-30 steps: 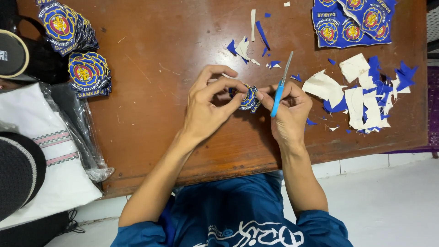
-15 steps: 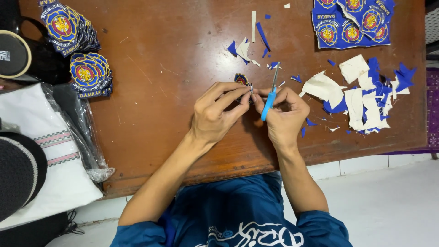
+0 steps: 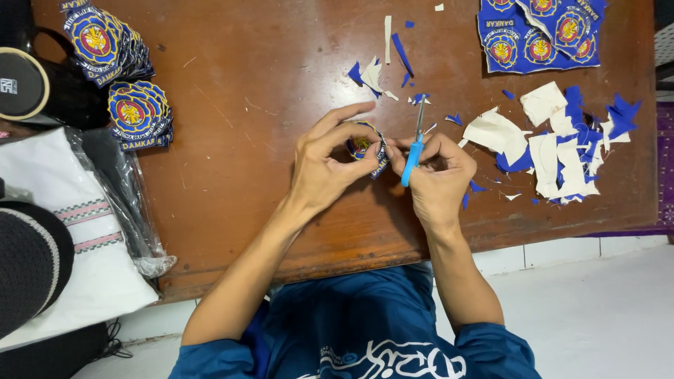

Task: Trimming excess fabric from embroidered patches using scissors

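Pinching an embroidered patch (image 3: 365, 149) between thumb and fingertips, the left hand (image 3: 324, 165) holds it just above the middle of the wooden table (image 3: 267, 91). At three o'clock from it, touching the patch's edge, the right hand (image 3: 439, 175) is clamped round a pair of blue-handled scissors (image 3: 414, 147), blades pointing to twelve o'clock; whether the blades are parted I cannot tell from here. Off at two o'clock lies a sheet of uncut blue patches (image 3: 537, 35) against the table's far edge. At three o'clock, a heap of white and blue offcuts (image 3: 562, 140) is scattered near the right hand. At twelve o'clock, a few smaller blue and white scraps (image 3: 382, 67). Over at ten o'clock sit two stacks of finished round patches (image 3: 123, 77), well apart from the hands. At eight o'clock, a white folded cloth in a clear bag (image 3: 77, 224) lies beside the table.
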